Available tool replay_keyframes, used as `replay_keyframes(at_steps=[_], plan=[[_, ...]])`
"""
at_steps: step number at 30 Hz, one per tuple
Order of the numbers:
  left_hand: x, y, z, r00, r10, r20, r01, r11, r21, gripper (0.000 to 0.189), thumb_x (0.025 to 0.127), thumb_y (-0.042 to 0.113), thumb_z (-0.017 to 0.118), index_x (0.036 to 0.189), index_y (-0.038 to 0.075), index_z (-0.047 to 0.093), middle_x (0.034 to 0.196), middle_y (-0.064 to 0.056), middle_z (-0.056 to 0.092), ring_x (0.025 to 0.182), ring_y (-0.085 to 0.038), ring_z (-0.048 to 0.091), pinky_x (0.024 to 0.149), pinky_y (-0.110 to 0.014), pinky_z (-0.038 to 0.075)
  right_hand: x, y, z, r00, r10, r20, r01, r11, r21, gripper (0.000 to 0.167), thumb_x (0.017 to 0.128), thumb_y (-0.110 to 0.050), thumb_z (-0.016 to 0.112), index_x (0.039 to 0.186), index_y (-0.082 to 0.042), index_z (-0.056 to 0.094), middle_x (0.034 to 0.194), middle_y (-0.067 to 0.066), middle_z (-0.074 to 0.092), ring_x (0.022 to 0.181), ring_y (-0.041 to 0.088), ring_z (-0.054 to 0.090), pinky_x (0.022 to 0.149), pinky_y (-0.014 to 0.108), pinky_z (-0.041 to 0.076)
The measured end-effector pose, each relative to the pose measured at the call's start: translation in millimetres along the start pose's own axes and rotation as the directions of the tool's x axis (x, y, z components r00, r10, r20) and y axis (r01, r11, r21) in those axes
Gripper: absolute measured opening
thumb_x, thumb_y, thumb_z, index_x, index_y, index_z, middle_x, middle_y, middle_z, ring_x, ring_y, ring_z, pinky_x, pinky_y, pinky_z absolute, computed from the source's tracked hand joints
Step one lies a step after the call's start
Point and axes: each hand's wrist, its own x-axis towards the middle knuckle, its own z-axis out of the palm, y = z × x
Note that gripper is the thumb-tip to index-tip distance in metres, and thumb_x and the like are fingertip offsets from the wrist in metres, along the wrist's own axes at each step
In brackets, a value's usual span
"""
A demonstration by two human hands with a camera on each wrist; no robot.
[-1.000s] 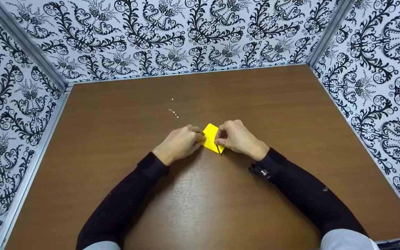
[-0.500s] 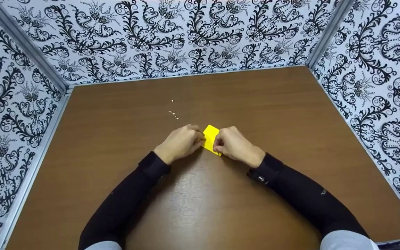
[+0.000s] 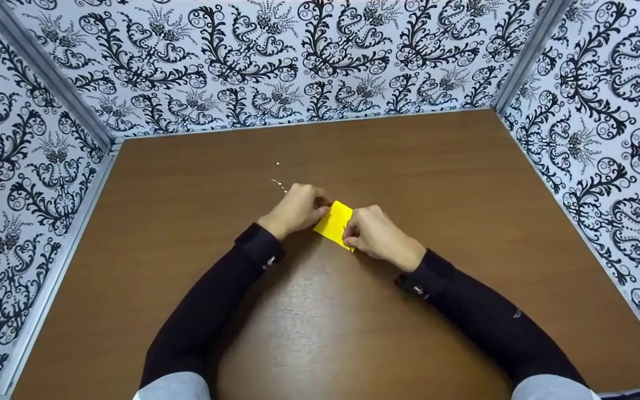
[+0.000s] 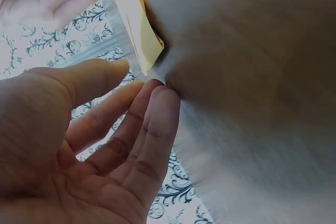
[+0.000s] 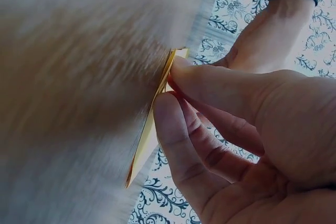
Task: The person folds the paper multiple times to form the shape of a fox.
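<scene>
A folded piece of yellow paper [image 3: 333,224] lies near the middle of the brown table. My right hand [image 3: 378,233] pinches its right edge. In the right wrist view, thumb and fingertips meet at the folded layers of the yellow paper [image 5: 143,153], which stand slightly apart at the near end. My left hand [image 3: 299,206] is at the upper left side of the paper. The left wrist view shows that hand's fingers [image 4: 160,119] loosely bent and its thumb apart from them, with a small gap to the paper's tip [image 4: 149,53].
Several tiny white bits [image 3: 279,184] lie on the table [image 3: 409,166] beyond the left hand. Walls with a black-and-white scroll pattern [image 3: 253,61] and grey metal frames [image 3: 48,72] border the table at the back and sides.
The left hand has let go of the paper's left edge and moved up and slightly right towards its upper corner. The right hand has slid slightly down along the right edge.
</scene>
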Motion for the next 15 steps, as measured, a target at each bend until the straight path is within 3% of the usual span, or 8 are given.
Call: replay_keyframes(at_steps=[6,15], plan=[[13.7,0.3,4.6,0.994,-0.107,0.015,0.107,0.994,-0.029,0.020,0.106,0.012,0.082,0.121,0.003,0.090,0.113,-0.015,0.090,0.102,-0.031,0.086,0.092,-0.041,0.071,-2.1,1,3,1.000,-0.023,-0.013,0.022,1.000,-0.012,0.007,0.099,-0.010,0.095,0.092,-0.010,0.093,0.086,0.001,0.088,0.078,0.014,0.075,0.077,0.036,0.067],[24.1,4.2,8.1,0.990,-0.138,0.010,0.139,0.989,-0.046,0.018,0.107,0.016,0.084,0.117,0.003,0.090,0.113,-0.015,0.090,0.102,-0.030,0.086,0.092,-0.039,0.071,-2.3,1,2,1.000,0.003,-0.005,-0.003,1.000,-0.009,0.005,0.100,-0.010,0.094,0.095,-0.009,0.094,0.088,0.002,0.089,0.081,0.015,0.077,0.080,0.038,0.071]])
